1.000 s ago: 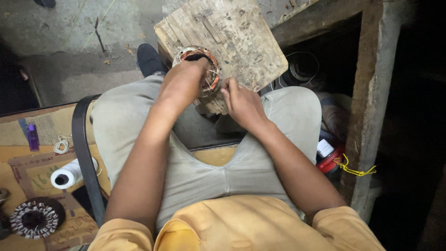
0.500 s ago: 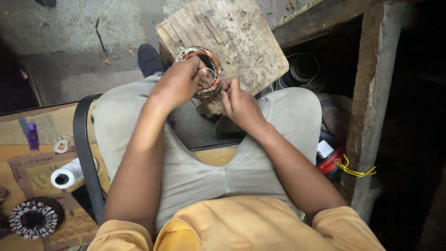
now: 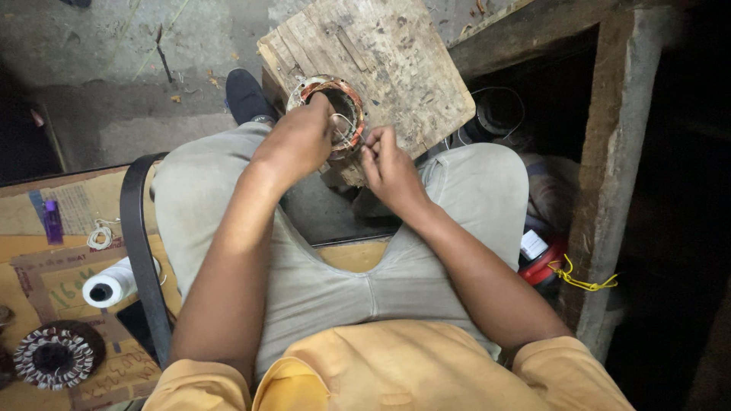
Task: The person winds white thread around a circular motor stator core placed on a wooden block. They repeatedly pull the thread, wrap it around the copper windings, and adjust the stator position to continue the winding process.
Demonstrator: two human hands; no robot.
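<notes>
Both hands meet at the copper-wound ring [image 3: 329,114] lying on the wooden block [image 3: 396,68] beyond my knees. My left hand [image 3: 293,141] grips its near rim, fingers curled into the opening. My right hand [image 3: 388,164] sits just right of it, fingertips pinched on a thin wire.

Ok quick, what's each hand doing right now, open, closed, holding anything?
Left hand: closed on the copper-wound motor stator, fingers over its rim.
Right hand: fingertips pinched at the stator's windings; what it pinches cannot be told.
</notes>
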